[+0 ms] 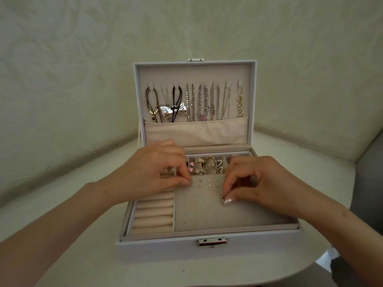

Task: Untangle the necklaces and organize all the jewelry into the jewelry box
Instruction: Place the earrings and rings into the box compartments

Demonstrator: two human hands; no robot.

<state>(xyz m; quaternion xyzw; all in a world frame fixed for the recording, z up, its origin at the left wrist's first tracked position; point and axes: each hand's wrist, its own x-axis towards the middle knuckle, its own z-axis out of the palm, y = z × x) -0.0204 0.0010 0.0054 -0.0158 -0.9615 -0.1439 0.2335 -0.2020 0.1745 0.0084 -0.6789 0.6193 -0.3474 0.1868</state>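
Over the open jewelry box [157,248], my left hand [157,168] pinches a stud [192,181] at the earring panel [207,216], my right hand [259,183] pinches a second stud [223,200] lower down; either, I judge, could slip loose into a neighbouring compartment.

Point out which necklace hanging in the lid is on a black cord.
The black-cord necklace, on the third hook from the left, running down across the silver bow. The others hang on metal chains or a brownish cord.

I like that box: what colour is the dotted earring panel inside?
The earring panel is pale greyish beige, clearest in the head view.
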